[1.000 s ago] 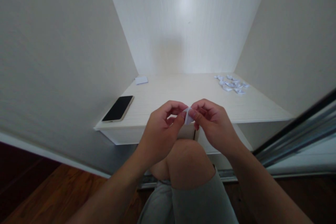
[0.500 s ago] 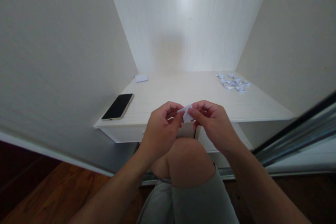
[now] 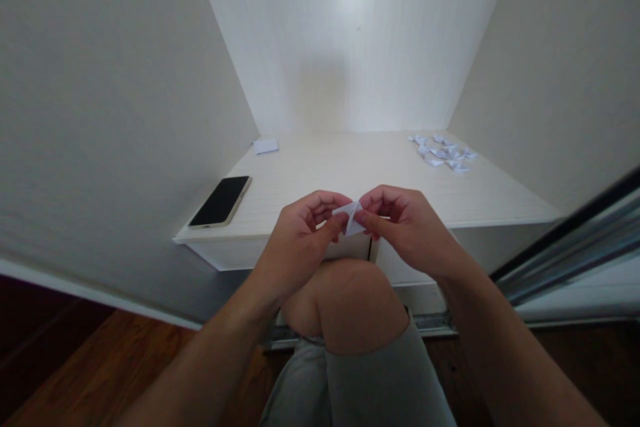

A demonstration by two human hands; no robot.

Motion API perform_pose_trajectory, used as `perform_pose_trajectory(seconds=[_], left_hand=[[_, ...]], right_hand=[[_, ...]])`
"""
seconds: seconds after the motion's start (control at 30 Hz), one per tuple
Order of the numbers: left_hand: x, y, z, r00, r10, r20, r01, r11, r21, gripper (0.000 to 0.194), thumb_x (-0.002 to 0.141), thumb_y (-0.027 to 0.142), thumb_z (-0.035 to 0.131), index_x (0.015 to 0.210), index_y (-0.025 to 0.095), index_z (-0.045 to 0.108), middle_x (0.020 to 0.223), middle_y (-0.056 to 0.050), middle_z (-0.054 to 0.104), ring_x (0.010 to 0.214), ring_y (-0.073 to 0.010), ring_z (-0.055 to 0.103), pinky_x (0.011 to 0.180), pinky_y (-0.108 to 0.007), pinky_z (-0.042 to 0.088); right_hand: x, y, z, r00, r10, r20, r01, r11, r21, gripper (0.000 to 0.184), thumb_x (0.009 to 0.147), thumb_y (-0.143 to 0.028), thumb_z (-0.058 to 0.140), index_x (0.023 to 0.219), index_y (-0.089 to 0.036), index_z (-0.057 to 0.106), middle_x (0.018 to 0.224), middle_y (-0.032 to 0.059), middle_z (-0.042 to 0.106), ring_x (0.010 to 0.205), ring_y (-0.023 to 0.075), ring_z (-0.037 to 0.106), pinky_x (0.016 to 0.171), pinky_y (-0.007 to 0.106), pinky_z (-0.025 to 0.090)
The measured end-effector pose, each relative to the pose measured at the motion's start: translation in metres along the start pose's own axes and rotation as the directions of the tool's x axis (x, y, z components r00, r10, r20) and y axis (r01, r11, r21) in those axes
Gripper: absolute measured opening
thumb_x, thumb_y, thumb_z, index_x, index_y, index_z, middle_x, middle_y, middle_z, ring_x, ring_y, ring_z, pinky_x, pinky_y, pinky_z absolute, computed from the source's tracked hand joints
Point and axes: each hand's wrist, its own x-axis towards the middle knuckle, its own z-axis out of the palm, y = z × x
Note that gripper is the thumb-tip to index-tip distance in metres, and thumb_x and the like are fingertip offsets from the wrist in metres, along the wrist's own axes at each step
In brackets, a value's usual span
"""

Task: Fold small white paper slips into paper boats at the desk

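Observation:
Between my hands is a small folded piece of white paper (image 3: pixel 354 225), with slanting creases across it. My left hand (image 3: pixel 311 230) pinches its left side between thumb and fingers. On the right side, my right hand (image 3: pixel 400 221) pinches it the same way, thumb on the near face. The paper is held in the air over the front edge of the white desk (image 3: pixel 320 177), above my knees. My fingers hide part of the paper's back.
A phone (image 3: pixel 221 201) with a dark screen lies at the desk's left front. Behind it is a small stack of white paper (image 3: pixel 265 146). Several folded white paper pieces (image 3: pixel 440 152) lie in a loose heap at the back right. Panels enclose the desk on both sides.
The folded paper has turned a little in my fingers, and more of its flat face shows. Both hands stay pinched on it. The whole view has shifted slightly.

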Motion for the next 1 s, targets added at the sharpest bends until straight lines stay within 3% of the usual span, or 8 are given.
perform_pose_trajectory(seconds=[0.13, 0.27, 0.53, 0.7, 1.0], left_hand=[[-0.001, 0.001, -0.002, 1.0, 0.007, 0.014, -0.007, 1.0, -0.011, 0.01, 0.09, 0.022, 0.075, 0.099, 0.017, 0.074, 0.083, 0.0, 0.071, 0.072, -0.0101, 0.06, 0.066, -0.023, 0.047], [-0.004, 0.007, -0.002, 0.999, -0.017, 0.038, 0.018, 0.999, -0.035, 0.01, 0.089, 0.022, 0.077, 0.098, 0.016, 0.075, 0.083, 0.0, 0.071, 0.071, -0.0088, 0.06, 0.063, -0.022, 0.046], [-0.001, 0.008, -0.012, 0.956, -0.138, 0.26, 0.197, 0.956, -0.215, 0.015, 0.089, 0.028, 0.08, 0.096, 0.017, 0.074, 0.086, 0.001, 0.068, 0.073, -0.0068, 0.059, 0.065, -0.02, 0.044], [0.002, 0.005, -0.015, 0.917, -0.235, 0.323, 0.326, 0.908, -0.265, 0.02, 0.083, 0.028, 0.086, 0.094, 0.016, 0.074, 0.086, -0.001, 0.068, 0.075, -0.0079, 0.061, 0.067, -0.02, 0.045], [-0.001, -0.004, -0.012, 0.877, -0.33, 0.35, 0.439, 0.845, -0.304, 0.027, 0.076, 0.029, 0.091, 0.085, 0.015, 0.069, 0.076, 0.0, 0.065, 0.062, -0.0073, 0.057, 0.057, -0.02, 0.042]], right_hand=[[0.002, -0.002, -0.005, 0.999, -0.005, 0.053, 0.005, 1.0, 0.012, 0.028, 0.084, -0.043, 0.082, 0.087, -0.016, 0.072, 0.073, -0.0004, 0.067, 0.065, 0.0111, 0.058, 0.06, 0.026, 0.043], [0.004, -0.002, -0.011, 0.993, -0.01, 0.12, 0.008, 1.0, 0.016, 0.022, 0.083, -0.035, 0.083, 0.086, -0.016, 0.072, 0.068, -0.0031, 0.064, 0.06, 0.009, 0.051, 0.056, 0.024, 0.038], [0.003, -0.006, -0.018, 0.974, -0.005, 0.226, 0.0, 1.0, 0.023, 0.008, 0.088, -0.022, 0.075, 0.087, -0.016, 0.07, 0.065, -0.0051, 0.059, 0.058, 0.0074, 0.049, 0.053, 0.022, 0.036], [0.004, -0.007, -0.019, 0.963, 0.036, 0.267, -0.042, 0.999, 0.018, 0.008, 0.086, -0.023, 0.076, 0.088, -0.016, 0.071, 0.066, -0.0046, 0.06, 0.057, 0.008, 0.049, 0.052, 0.023, 0.037], [0.0, -0.003, -0.02, 0.923, 0.141, 0.359, -0.18, 0.981, 0.078, 0.022, 0.084, -0.036, 0.082, 0.087, -0.017, 0.07, 0.073, -0.0021, 0.063, 0.059, 0.0089, 0.049, 0.053, 0.023, 0.037]])
